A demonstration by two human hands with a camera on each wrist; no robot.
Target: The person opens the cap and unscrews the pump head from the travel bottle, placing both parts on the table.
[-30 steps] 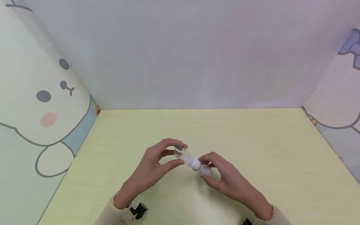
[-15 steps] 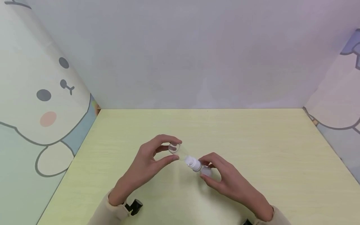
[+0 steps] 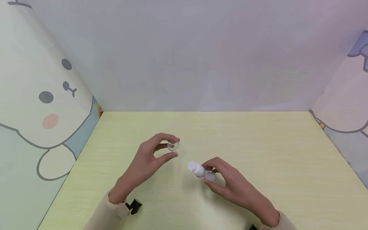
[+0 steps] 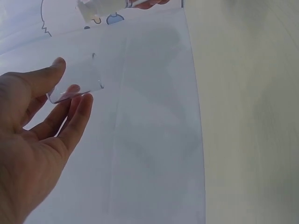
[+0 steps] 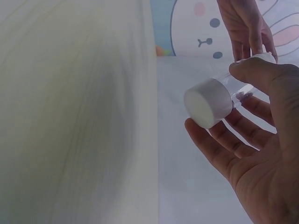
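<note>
A clear, see-through cap [image 4: 81,77] is pinched between the thumb and fingers of my left hand [image 3: 148,158], just above and left of the bottle in the head view. My right hand [image 3: 231,182] grips a small bottle [image 3: 196,169] with a white pump top, tilted so that the top points toward the left hand. In the right wrist view the bottle's pale, frosted base [image 5: 208,102] shows, with the thumb and fingers around the clear body. Cap and bottle are apart, with a gap between them. Part of the bottle's body is hidden behind the right fingers.
Both hands are over a pale wood-look table [image 3: 258,137]. A plain light wall [image 3: 201,57] stands behind it. Side panels carry cartoon animal prints, such as the left panel [image 3: 28,153]. A black wrist-mounted device [image 3: 135,206] sits by the left sleeve.
My left hand has drawn the clear cap up and left, off the bottle's pump top, which now shows uncovered. The right hand and bottle have hardly moved.
</note>
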